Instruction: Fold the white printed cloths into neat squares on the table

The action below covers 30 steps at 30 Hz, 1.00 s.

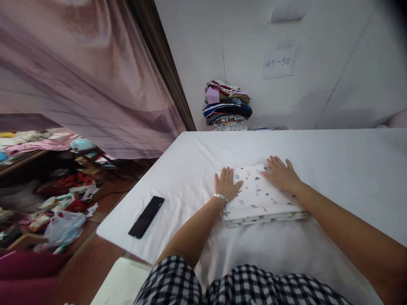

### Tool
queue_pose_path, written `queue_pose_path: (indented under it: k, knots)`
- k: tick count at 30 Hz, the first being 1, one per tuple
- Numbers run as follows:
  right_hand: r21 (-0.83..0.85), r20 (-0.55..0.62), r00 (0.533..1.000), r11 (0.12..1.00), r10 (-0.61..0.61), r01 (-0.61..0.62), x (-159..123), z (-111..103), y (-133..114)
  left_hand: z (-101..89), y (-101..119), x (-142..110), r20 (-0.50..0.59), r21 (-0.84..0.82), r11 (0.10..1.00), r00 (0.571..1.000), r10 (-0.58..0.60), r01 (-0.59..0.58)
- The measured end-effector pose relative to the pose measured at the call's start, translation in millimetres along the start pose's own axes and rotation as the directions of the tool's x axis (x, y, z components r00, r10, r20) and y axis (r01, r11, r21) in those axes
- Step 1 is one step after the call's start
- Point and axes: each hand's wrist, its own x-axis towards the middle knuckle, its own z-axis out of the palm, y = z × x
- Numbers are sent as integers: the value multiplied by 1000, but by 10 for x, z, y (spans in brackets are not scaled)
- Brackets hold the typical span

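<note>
Soft light, dark upper-right corner

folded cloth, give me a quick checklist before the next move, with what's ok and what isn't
1. Left hand open at the cloth's left edge: ok.
2. Right hand open at its far right corner: ok.
3. Folded cloth fully on the table: ok.
4. White table cover smooth: not ok, creased near the phone.
5. Phone apart from the cloth: ok.
6. Cloth's underside flat: cannot tell, hidden.
</note>
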Motion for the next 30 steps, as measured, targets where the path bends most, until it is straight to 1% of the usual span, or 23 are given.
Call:
queue_pose_path:
  k: [4,6,8,11,12,14,16,18,21,23,25,27,29,30]
  knots:
    - [25,29,1000,1000,2,-3,49,106,89,16,0,-15,-7,-5,1000,1000,10,-10]
    - [31,37,999,1000,3,-4,53,97,95,12,-2,0,-4,-15,1000,1000,12,-12]
    - [46,73,997,999,10,-14,51,20,71,-22,-4,29,21,-30,1000,1000,9,-8]
    - [74,119,993,997,24,-33,-10,-156,-7,-130,8,30,69,-57,998,998,-15,19]
    - [81,105,994,997,7,-15,-63,-207,-40,-172,20,-3,58,-63,998,998,-16,20]
    - [91,34,996,992,-88,85,-229,-262,-106,-233,58,-137,-5,-57,998,999,34,-34]
    - [92,-20,978,973,-208,209,-451,-242,-158,-242,108,-341,-29,-34,989,989,144,-145]
    - [85,-4,961,958,-276,275,-667,-162,-184,-195,152,-553,7,-20,970,970,244,-244]
    - [70,43,956,955,-290,287,-846,-34,-184,-96,181,-739,50,-37,962,961,272,-270]
    - [79,53,959,959,-278,273,-859,-4,-177,-66,173,-757,57,-51,965,964,259,-256]
    - [120,68,962,960,-263,254,-837,-31,-173,-79,157,-738,51,-66,965,965,257,-254]
    - [211,67,967,951,-245,226,-838,-93,-168,-124,148,-734,20,-91,962,965,261,-258]
    - [330,14,973,919,-231,213,-891,-160,-154,-179,161,-772,-53,-124,955,963,265,-269]
    - [380,-28,970,895,-241,233,-935,-186,-144,-202,177,-805,-95,-142,946,955,281,-292]
